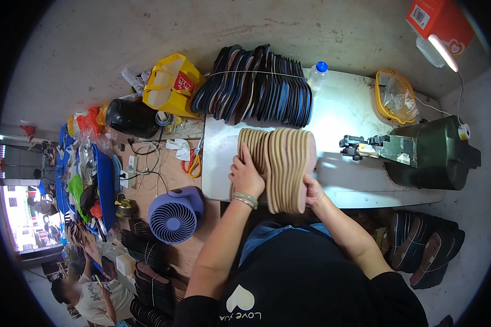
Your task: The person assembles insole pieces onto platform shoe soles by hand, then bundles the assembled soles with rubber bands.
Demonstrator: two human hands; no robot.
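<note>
White counter [360, 191] carries a fanned stack of tan flat shoe insoles [281, 166] stood on edge. The left hand [246, 175] and right hand [312, 191] press its two ends, each grip clamped so the insoles stay bunched upright.

We see a tan stack of insoles [281, 166] on our white table [354, 117], and behind it a row of black and blue soles [256, 84]. Our fan [174, 215] is lilac, the bag [172, 84] yellow with a red patch, the bottle [317, 76] clear with a blue cap, the machine [431, 152] dark green, the basket [395, 97] yellow, the box [442, 19] red.
</note>
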